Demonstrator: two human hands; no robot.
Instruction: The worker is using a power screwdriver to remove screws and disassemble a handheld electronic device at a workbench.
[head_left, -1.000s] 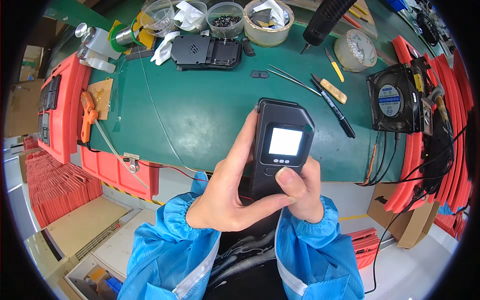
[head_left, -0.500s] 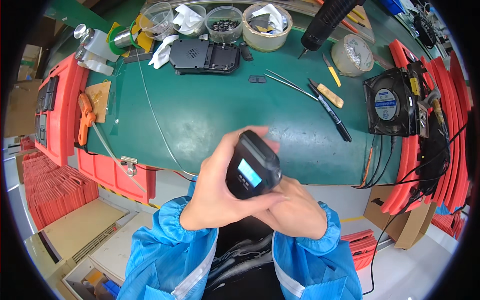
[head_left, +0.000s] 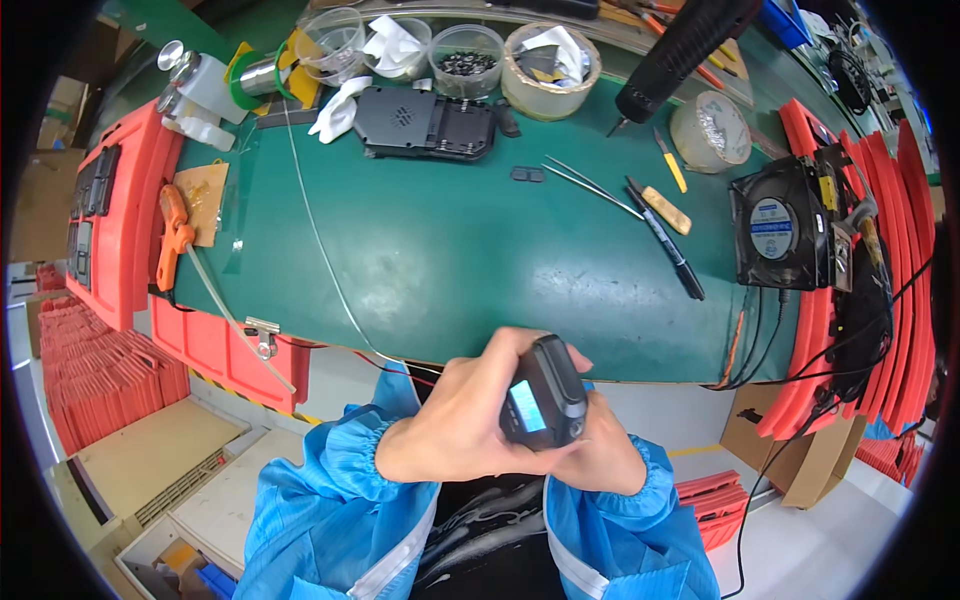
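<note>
Workbench [head_left: 470, 240], green top, front edge curved by the lens; soft light reflections on surface. Floor [head_left: 840, 535], pale grey, smooth. Floor marking [head_left: 250, 399], yellow-and-black striped, left. Low cabinet [head_left: 150, 450], cream panel, lower left. Post [head_left: 170, 25], green, upper left. Carton [head_left: 820, 465], brown cardboard, open, right.

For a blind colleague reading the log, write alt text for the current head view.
A person's left hand grips a black handheld device with a lit screen, the right hand partly hidden beside it, at the near edge of a green workbench. On the workbench lie tweezers, a black marker and a black casing, with a fan at the right.
</note>
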